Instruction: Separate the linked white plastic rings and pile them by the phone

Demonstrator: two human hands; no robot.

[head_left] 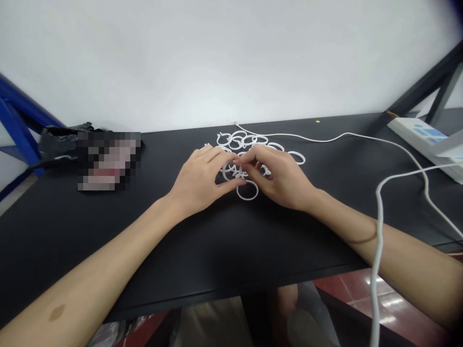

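A pile of white plastic rings [249, 144] lies on the black table [217, 250] near its far edge. My left hand [202, 180] and my right hand [278, 176] meet over the pile, fingertips together. Both pinch at white rings [237, 169] between them; thumb and fingers of each hand are closed on the rings. One ring [248, 190] lies flat just below the fingertips, touching my left thumb. Several rings are hidden under my fingers.
A white cable [378, 226] runs from the rings across the table's right side and hangs over the front edge. A white power strip [423, 137] sits at the far right. A black bag with a blurred object [104, 154] lies at the left. A blue frame stands far left.
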